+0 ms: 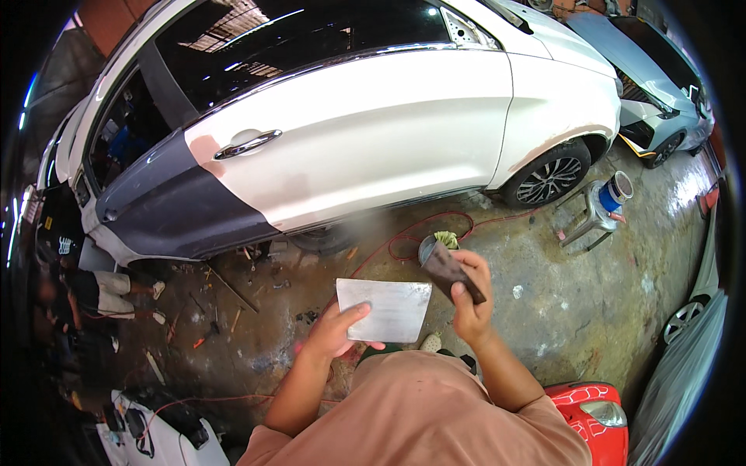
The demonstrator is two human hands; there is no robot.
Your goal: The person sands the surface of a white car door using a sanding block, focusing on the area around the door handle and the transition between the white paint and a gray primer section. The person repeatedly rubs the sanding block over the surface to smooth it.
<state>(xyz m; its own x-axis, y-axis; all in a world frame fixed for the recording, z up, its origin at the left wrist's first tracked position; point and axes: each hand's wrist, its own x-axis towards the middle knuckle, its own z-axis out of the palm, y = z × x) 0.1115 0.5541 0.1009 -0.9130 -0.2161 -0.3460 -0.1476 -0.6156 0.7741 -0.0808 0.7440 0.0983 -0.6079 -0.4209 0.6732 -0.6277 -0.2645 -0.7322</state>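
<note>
Left hand (332, 332) grips a pale flat plate (386, 309) (most fingers hidden beneath). Right hand (475, 299) grips a dark block (454, 274) at the plate's 2 o'clock, partly covering a bucket (425, 250). White car door (381, 132) at 12, well apart; floor (567, 299) extends toward 3.

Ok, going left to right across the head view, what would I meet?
Dark grey car panel, pale flat plate in the left hand, dark block in the right hand, front wheel, blue-and-white container.
</note>
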